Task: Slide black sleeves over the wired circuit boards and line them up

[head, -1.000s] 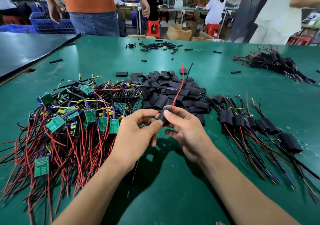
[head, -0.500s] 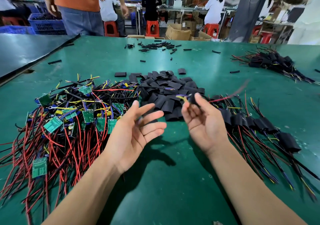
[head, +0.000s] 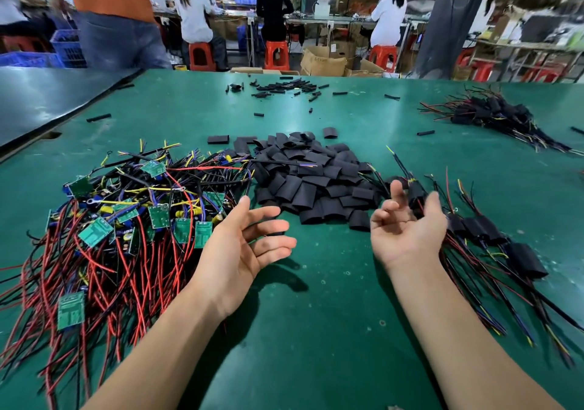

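A tangle of bare green circuit boards (head: 94,232) with red and black wires lies on the left of the green table (head: 316,330). A heap of loose black sleeves (head: 316,185) sits in the middle. On the right runs a row of sleeved boards (head: 483,231) with their wires trailing toward me. My left hand (head: 243,251) hovers open, palm turned inward, beside the bare boards and holds nothing. My right hand (head: 407,229) is palm up with relaxed fingers. One sleeved board (head: 415,193) lies just past its fingertips at the row's far end.
Another heap of sleeved boards (head: 493,114) lies at the far right. Short black tube pieces (head: 284,87) are scattered at the far edge. A black tabletop (head: 47,100) adjoins on the left. People stand and sit on red stools beyond the table.
Both hands held one sleeved board a second ago. My right hand carried it rightward and let it go at the row of sleeved boards. My left hand opened and stayed near the bare boards.
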The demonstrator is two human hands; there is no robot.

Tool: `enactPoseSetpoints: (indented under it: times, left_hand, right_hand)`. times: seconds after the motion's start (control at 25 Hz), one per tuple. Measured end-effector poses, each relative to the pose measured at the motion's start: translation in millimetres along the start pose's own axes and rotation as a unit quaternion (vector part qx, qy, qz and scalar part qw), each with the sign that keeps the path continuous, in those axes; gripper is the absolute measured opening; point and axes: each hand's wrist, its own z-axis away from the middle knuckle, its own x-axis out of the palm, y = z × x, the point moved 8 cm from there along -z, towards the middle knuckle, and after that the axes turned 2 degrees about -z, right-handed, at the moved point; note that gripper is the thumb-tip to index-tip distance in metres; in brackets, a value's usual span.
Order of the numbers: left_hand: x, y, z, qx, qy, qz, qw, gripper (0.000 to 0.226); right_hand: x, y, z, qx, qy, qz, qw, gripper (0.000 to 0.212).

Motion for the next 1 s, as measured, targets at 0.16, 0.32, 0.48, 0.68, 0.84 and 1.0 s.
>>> enactPoseSetpoints:
  times: [0.16, 0.32, 0.48, 0.68, 0.84, 1.0]
  left_hand:
    - [-2, -6, -3, -0.005, 0.012, -0.027, 1.000, 0.042]
    - [4, -7, 3, 0.062, 0.016, -0.200, 0.978, 0.018]
    - [20, 10, 23, 0.259, 0.059, -0.421, 0.867, 0.030]
    - [20, 19, 35, 0.346, 0.091, -0.383, 0.852, 0.020]
    - [10, 22, 37, 0.361, 0.118, -0.368, 0.849, 0.039]
    - [6, 32, 45, 0.409, 0.155, -0.395, 0.808, 0.045]
  right_hand:
    - [-7, 0, 3, -0.028, 0.024, 0.029, 0.999, 0.047]
    - [0, 21, 9, -0.049, -0.018, 0.164, 0.985, 0.040]
    - [24, 47, 25, -0.148, -0.165, 0.427, 0.876, 0.018]
    - [39, 98, 56, -0.190, -0.355, 0.598, 0.692, 0.014]
    - [53, 127, 56, -0.098, -0.389, 0.525, 0.750, 0.013]
    - [63, 158, 54, -0.014, -0.434, 0.602, 0.670, 0.029]
